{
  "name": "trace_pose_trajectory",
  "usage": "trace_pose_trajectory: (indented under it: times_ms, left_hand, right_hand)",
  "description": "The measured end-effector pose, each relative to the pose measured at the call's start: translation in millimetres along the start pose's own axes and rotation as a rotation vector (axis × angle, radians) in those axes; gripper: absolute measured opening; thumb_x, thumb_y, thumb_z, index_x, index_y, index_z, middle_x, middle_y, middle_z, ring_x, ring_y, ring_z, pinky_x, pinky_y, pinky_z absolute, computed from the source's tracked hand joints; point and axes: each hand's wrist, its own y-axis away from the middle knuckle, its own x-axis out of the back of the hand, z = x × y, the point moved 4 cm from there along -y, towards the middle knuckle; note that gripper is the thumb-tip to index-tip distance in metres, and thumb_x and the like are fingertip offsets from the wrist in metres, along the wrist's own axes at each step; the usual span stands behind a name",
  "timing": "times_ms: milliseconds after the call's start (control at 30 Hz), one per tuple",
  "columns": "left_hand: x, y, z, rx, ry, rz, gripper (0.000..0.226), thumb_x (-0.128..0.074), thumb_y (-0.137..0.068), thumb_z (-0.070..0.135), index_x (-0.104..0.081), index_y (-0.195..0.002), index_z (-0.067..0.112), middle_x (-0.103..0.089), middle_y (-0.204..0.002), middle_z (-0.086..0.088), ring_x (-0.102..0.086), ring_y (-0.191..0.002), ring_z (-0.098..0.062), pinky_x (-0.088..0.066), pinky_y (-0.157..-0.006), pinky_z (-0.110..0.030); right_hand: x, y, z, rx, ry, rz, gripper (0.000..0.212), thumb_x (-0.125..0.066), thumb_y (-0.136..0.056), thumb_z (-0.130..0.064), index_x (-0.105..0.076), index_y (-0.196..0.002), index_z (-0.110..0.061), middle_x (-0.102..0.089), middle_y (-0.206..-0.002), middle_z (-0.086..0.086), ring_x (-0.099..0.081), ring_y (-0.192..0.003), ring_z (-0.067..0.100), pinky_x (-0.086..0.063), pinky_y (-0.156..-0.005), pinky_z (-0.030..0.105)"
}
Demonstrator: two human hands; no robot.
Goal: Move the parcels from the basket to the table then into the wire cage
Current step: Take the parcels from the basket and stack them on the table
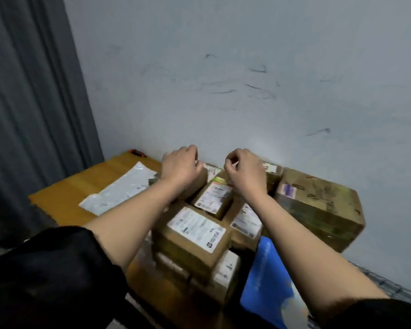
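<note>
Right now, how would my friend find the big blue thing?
Look at the yellow table against the wall, piled with brown boxes. The blue parcel sits at the pile's near right end, beside the person's right arm. It is the only blue, soft-looking one.

The counter [64, 195] is ochre yellow. On it, left of the brown cardboard parcels [195, 243], lies a pale grey-white mailer bag [121, 188] with faint dark print. The parcels carry white labels with black printing; one small label behind them shows a strip of green and red. The big box [323, 207], right of the parcels, is olive-brown with a dark leaf-like drawing and a purple-marked white sticker. A bright blue bag [268, 286] in front of that box has faint white lettering. The wall [247, 67] is pale grey-blue with dark scuff streaks; the curtain [33, 103] is dark slate grey. The sleeves [50, 281] are black. A small orange and black object [138, 153] lies at the counter's far edge.
</note>
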Motion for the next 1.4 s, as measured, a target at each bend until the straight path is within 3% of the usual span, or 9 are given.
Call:
trace_pose_trajectory:
  times_ms: [300,467,633,867,1033,1133,1233,1333,1400]
  left_hand:
    - [68.7,185.0,-260.0,0.390,-0.172,-0.235,0.027,-0.042,-0.094,0.036,-0.053,-0.104,0.013,-0.063,-0.109,-0.012,-0.061,-0.098,-0.033,-0.038,-0.069,-0.034]
    - [72.2,296.1,-352.6,0.593,-0.145,-0.389,0.025,-0.039,-0.096,0.034,-0.052,-0.099,0.013,-0.064,-0.102,-0.011,-0.061,-0.091,-0.032,-0.044,-0.069,-0.034]
    - [52.9,390.7,-413.6,0.803,-0.140,-0.535,0.028,-0.036,-0.098,0.035,-0.051,-0.107,0.013,-0.062,-0.102,-0.009,-0.060,-0.088,-0.028,-0.042,-0.066,-0.033]
    - [8.7,469.3,-453.8,0.985,-0.020,-0.672,0.031,-0.041,-0.099,0.031,-0.048,-0.122,0.013,-0.061,-0.112,-0.010,-0.060,-0.089,-0.027,-0.049,-0.070,-0.035]
    - [-45.7,504.7,-488.9,1.079,-0.006,-0.770,0.043,-0.041,-0.097,0.033,-0.039,-0.134,0.012,-0.054,-0.122,-0.012,-0.059,-0.104,-0.030,-0.052,-0.079,-0.038]
    - [-90.2,522.7,-509.3,1.106,0.010,-0.839,0.037,-0.039,-0.097,0.035,-0.042,-0.126,0.012,-0.052,-0.120,-0.012,-0.056,-0.105,-0.031,-0.051,-0.082,-0.039]
    - [-137.8,547.1,-525.7,1.102,0.054,-0.912,0.035,-0.038,-0.098,0.034,-0.041,-0.125,0.013,-0.050,-0.124,-0.012,-0.054,-0.107,-0.031,-0.048,-0.084,-0.037]
    - [-191.4,570.8,-544.1,1.041,0.085,-0.982,0.040,-0.037,-0.099,0.034,-0.038,-0.133,0.013,-0.043,-0.134,-0.011,-0.051,-0.113,-0.028,-0.044,-0.084,-0.035]
    - [-235.1,590.0,-562.0,1.008,0.076,-1.012,0.044,-0.038,-0.099,0.034,-0.036,-0.136,0.011,-0.042,-0.136,-0.011,-0.050,-0.115,-0.027,-0.045,-0.086,-0.034]
  right_hand:
    - [-137.9,112.0,-250.9,0.271,-0.102,-0.312,0.017,-0.052,-0.086,-0.025,-0.064,-0.090,-0.014,-0.062,-0.095,0.007,-0.057,-0.094,0.029,-0.043,-0.073,0.037]
    - [-216.3,202.4,-328.1,0.358,-0.055,-0.603,0.025,-0.049,-0.092,-0.028,-0.061,-0.107,-0.013,-0.059,-0.111,0.010,-0.053,-0.107,0.030,-0.045,-0.085,0.038]
    - [-279.0,289.6,-370.3,0.447,0.053,-0.858,0.024,-0.042,-0.097,-0.030,-0.056,-0.110,-0.014,-0.054,-0.109,0.007,-0.053,-0.102,0.027,-0.045,-0.079,0.037]
    - [-350.1,354.1,-376.0,0.371,0.107,-1.154,0.027,-0.039,-0.100,-0.032,-0.053,-0.113,-0.013,-0.054,-0.113,0.008,-0.053,-0.100,0.026,-0.051,-0.081,0.039]
    - [-417.8,394.9,-363.6,0.270,0.077,-1.337,0.023,-0.041,-0.100,-0.034,-0.042,-0.084,-0.018,-0.042,-0.078,0.000,-0.041,-0.065,0.017,-0.042,-0.066,0.035]
    - [-463.0,428.0,-351.4,0.195,0.057,-1.422,0.021,-0.043,-0.099,-0.036,-0.052,-0.099,-0.017,-0.053,-0.092,0.002,-0.055,-0.086,0.022,-0.047,-0.074,0.034]
    - [-501.8,465.2,-333.6,0.115,0.100,-1.520,0.019,-0.044,-0.097,-0.033,-0.051,-0.091,-0.016,-0.062,-0.105,0.006,-0.059,-0.094,0.021,-0.050,-0.088,0.035]
    - [-538.7,497.9,-312.5,-0.009,0.075,-1.552,0.024,-0.043,-0.098,-0.029,-0.046,-0.077,-0.017,-0.061,-0.096,0.004,-0.053,-0.085,0.015,-0.048,-0.081,0.026]
    - [-571.5,526.5,-298.3,-0.157,0.022,-1.556,0.020,-0.045,-0.097,-0.032,-0.049,-0.083,-0.018,-0.056,-0.091,0.001,-0.052,-0.085,0.013,-0.046,-0.077,0.026]
